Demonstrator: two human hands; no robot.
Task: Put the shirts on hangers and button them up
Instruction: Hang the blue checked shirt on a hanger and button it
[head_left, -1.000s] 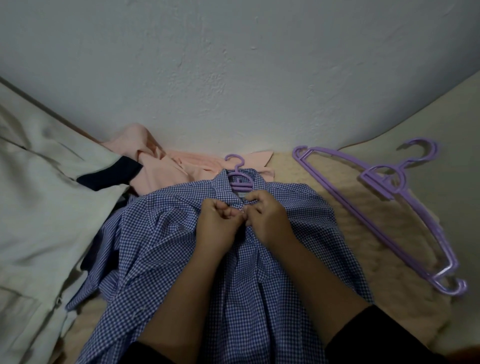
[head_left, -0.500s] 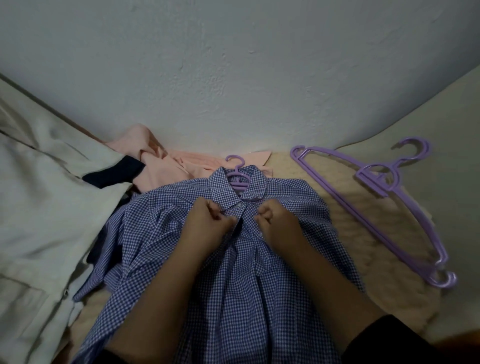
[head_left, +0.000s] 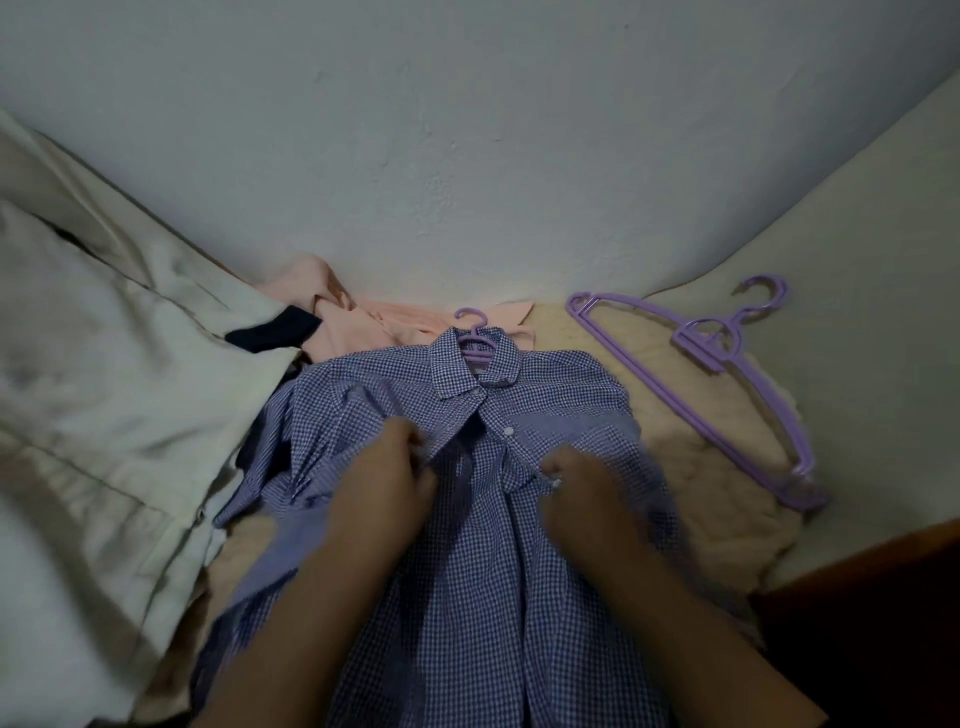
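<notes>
A blue checked shirt (head_left: 545, 400) lies flat in the middle on a purple hanger (head_left: 475, 343) whose hook sticks out of the collar. The collar is closed and one white button shows just below it. My left hand (head_left: 384, 483) pinches the left edge of the shirt front lower down. My right hand (head_left: 582, 488) pinches the right edge beside it, with a small gap between the two edges. Both hands are blurred.
A stack of spare purple hangers (head_left: 711, 358) lies to the right on a cream fleece blanket (head_left: 727, 499). A peach shirt (head_left: 358, 322) is bunched against the wall (head_left: 467, 130) behind. A beige garment (head_left: 104, 395) with a dark cuff covers the left side.
My hands have moved down from the collar and apart, each taking hold of one edge of the shirt front lower down. The collar area now lies closed.
</notes>
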